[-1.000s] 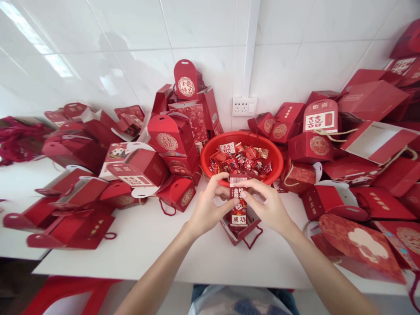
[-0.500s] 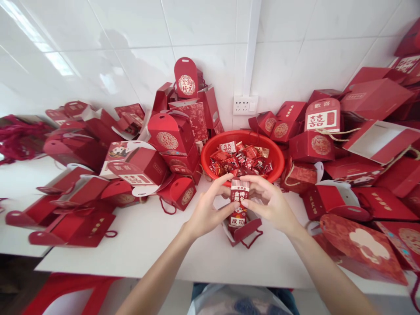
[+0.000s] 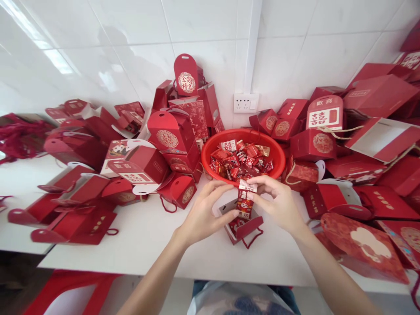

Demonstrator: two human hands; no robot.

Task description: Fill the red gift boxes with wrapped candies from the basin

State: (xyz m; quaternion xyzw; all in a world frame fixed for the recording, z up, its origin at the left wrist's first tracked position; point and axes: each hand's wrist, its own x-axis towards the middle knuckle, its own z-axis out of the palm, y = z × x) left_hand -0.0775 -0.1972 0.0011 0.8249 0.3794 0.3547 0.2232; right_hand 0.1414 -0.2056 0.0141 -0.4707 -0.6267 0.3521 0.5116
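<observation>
A small red packet (image 3: 245,204) with a striped top and white characters is pinched between the thumb and fingers of my right hand (image 3: 278,203). My left hand (image 3: 205,214) is beside it on the left, fingers apart and curved, its thumb tip close to the packet's lower left edge. Below both hands an open red box (image 3: 246,229) with a dark red cord stands on the white table (image 3: 197,258), with red items partly visible inside. Just behind the hands sits a red basket (image 3: 282,164) full of small wrapped pieces.
Red gift boxes (image 3: 170,135) are stacked left of the basket, and more boxes (image 3: 74,223) lie at the far left. A large pile of boxes (image 3: 361,253) fills the right side. A white tiled wall (image 3: 203,26) with a socket (image 3: 246,103) rises behind.
The packet, held between both hands before, has tilted and shifted slightly right in my right hand. My left fingers have come away from its top and spread.
</observation>
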